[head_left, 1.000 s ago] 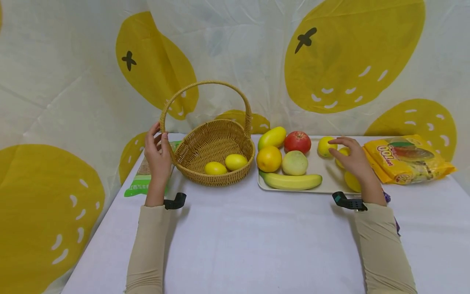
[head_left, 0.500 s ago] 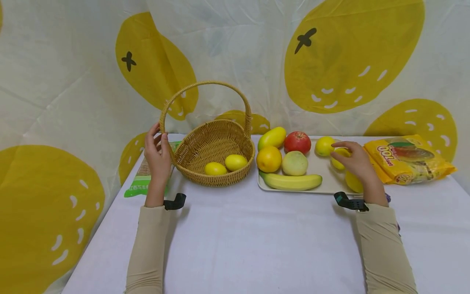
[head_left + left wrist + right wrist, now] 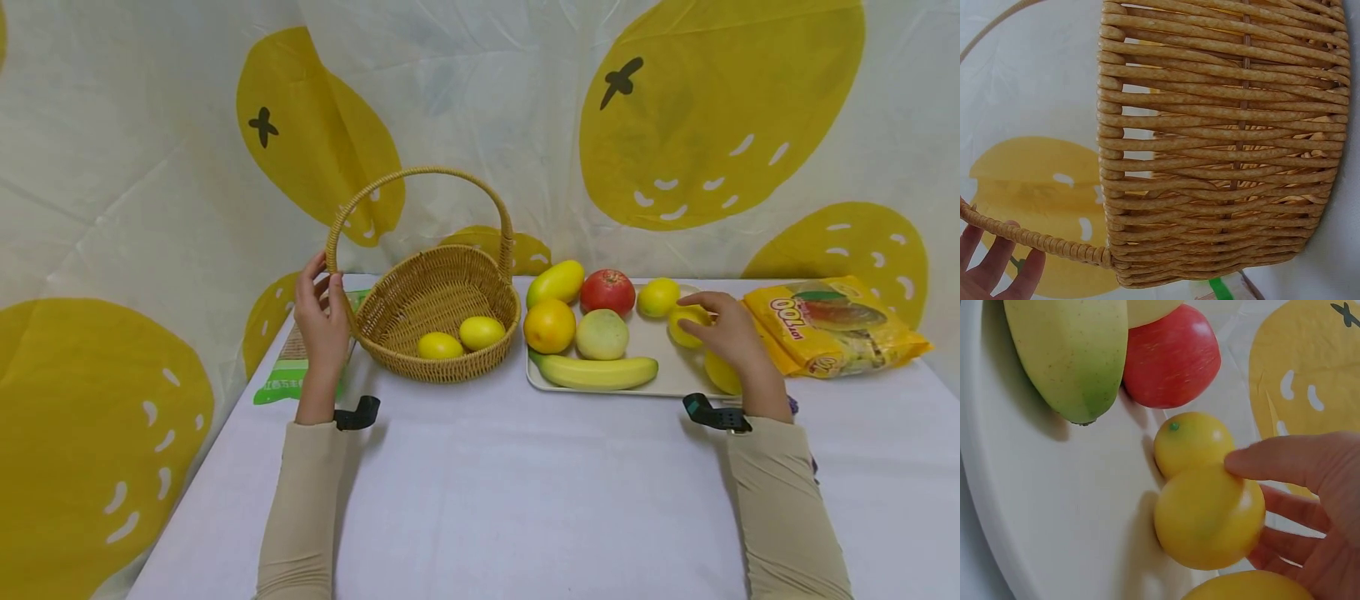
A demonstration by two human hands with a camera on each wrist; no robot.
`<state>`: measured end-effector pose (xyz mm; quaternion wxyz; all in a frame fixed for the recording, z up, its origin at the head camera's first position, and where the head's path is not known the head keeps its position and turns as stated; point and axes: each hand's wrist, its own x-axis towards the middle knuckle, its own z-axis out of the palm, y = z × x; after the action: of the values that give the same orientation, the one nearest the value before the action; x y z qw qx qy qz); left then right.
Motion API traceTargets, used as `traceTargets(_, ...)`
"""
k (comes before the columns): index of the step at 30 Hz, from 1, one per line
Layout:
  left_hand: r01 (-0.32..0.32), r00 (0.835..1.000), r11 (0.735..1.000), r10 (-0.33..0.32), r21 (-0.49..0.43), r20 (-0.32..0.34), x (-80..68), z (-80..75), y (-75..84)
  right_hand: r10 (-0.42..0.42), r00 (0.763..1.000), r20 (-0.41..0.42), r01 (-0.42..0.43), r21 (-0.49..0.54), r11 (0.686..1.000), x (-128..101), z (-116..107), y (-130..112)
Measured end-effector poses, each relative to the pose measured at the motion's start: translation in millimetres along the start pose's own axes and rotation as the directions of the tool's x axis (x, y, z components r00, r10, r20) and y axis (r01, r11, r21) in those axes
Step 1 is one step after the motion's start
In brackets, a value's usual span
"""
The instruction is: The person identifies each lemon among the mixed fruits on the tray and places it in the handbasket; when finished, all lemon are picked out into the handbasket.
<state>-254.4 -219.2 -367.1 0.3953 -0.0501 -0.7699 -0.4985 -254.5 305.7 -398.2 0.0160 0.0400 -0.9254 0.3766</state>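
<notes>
The right hand [image 3: 729,335] had closed its grip around a lemon [image 3: 686,325] on the tray [image 3: 660,379], where earlier its fingers only hovered. The left hand [image 3: 321,310] held the basket [image 3: 435,304] handle, steadying it on the worktop.

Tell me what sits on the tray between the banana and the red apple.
In the head view, the pale green round fruit sits between the banana and the red apple on the tray, with the orange beside it.
</notes>
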Motion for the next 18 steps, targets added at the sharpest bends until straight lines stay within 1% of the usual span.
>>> traceTargets(4, -0.001, 1.000, 1.000, 0.001, 0.002, 0.000, 0.2, 0.2, 0.9, 0.014, 0.999, 0.046, -0.013, -0.006, 1.000, 0.9, -0.1, -0.9)
traceTargets(12, -0.002, 1.000, 1.000, 0.002, 0.005, 0.002, -0.4, 0.4, -0.3, 0.046, 0.993, 0.105, -0.041, -0.050, 0.998, 2.1, -1.3, 1.7)
traceTargets(18, -0.001, 1.000, 1.000, 0.001, -0.006, 0.001, -0.2, 0.3, -1.9, 0.032, 0.993, 0.111, -0.026, -0.054, 0.998, 2.4, -0.8, 0.5)
